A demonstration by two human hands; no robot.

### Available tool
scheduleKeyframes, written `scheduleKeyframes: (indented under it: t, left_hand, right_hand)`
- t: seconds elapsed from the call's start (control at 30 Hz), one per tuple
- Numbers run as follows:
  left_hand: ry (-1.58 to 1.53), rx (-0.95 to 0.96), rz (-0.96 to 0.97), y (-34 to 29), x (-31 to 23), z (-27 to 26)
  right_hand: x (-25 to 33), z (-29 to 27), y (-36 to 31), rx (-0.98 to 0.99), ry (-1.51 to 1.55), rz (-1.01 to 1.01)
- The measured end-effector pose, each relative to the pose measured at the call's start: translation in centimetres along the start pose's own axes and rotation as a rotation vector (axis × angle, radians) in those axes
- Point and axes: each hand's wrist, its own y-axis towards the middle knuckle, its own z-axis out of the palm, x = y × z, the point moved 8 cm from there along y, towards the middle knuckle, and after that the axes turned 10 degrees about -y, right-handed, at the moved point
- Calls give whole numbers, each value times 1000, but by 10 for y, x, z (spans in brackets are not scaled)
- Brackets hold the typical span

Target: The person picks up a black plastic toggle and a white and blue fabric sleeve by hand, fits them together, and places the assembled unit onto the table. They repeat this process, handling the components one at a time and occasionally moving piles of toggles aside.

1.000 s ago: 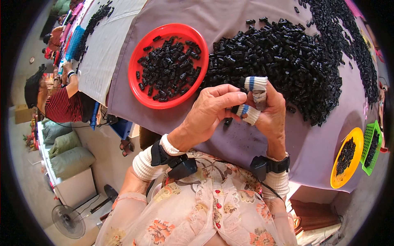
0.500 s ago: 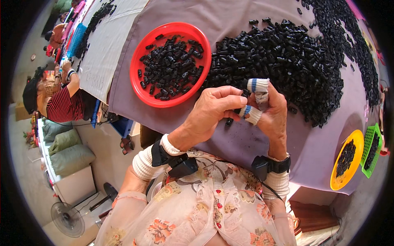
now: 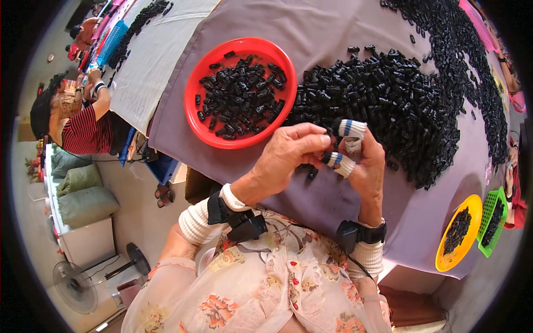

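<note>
My left hand (image 3: 277, 161) is closed, thumb and index fingertip pinched together; whatever they hold is too small to make out. Close beside it, my right hand (image 3: 367, 169) has its fingers curled inward, with white knit, blue-striped finger sleeves (image 3: 352, 129) on thumb and forefinger. Dark bits show at those fingertips, but I cannot tell what they are. Behind both hands spreads a big heap of small black plastic pieces (image 3: 383, 100). A red round tray (image 3: 195, 125) with many of the same pieces stands left of the heap. One loose black piece (image 3: 312, 173) lies below my fingers.
More black pieces (image 3: 463, 50) cover the far right of the mauve tablecloth (image 3: 266, 16). A yellow plate (image 3: 473, 213) and a green basket (image 3: 484, 244) with black pieces sit at the right edge. At left, a person in a striped shirt (image 3: 86, 133) works; a fan (image 3: 75, 286) stands below.
My left fingertips have drawn slightly apart from my right thumb and forefinger. The whole view has shifted a little, so the tray and heap appear lower.
</note>
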Motion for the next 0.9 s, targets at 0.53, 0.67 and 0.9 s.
scheduleKeyframes:
  t: [0.53, 0.67, 0.9]
  left_hand:
    - [-338, -3, 135, 4, -43, -45]
    - [-438, -21, 182, 3, -51, -55]
    - [-450, -42, 305, 5, -72, -76]
  right_hand:
    - [-36, -24, -4, -137, 237, 203]
    - [-34, -25, -5, -139, 213, 217]
    - [-35, -24, -6, -117, 176, 238]
